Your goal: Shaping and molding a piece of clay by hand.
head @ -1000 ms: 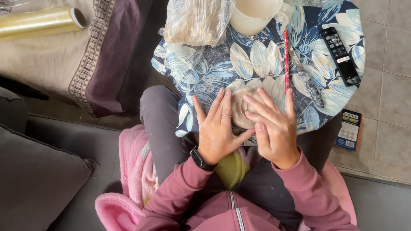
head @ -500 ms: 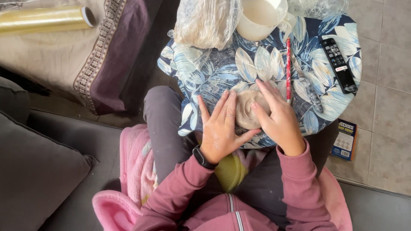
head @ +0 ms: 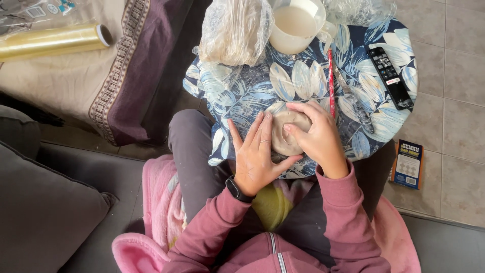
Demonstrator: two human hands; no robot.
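Observation:
A flattened lump of grey clay (head: 288, 132) lies on a small round table covered with a blue leaf-patterned cloth (head: 242, 96). My left hand (head: 257, 156) rests flat with fingers spread against the clay's left side; a ring sits on one finger and a dark watch on the wrist. My right hand (head: 316, 136) curls over the clay's right side, thumb and fingertips pressing on its top. Both sleeves are dusty pink.
A plastic bag holding more clay (head: 235, 33) and a white jug of cloudy water (head: 295, 25) stand at the table's far side. A red stick (head: 331, 83), a clear tool and a black remote (head: 390, 78) lie right. A roll of film (head: 53, 41) lies left; a small book (head: 407, 164) lies on the tiled floor.
The view has shifted and the hands appear closer. My right hand has curled from flat to pressing its fingertips onto the clay; the left hand stays spread beside it.

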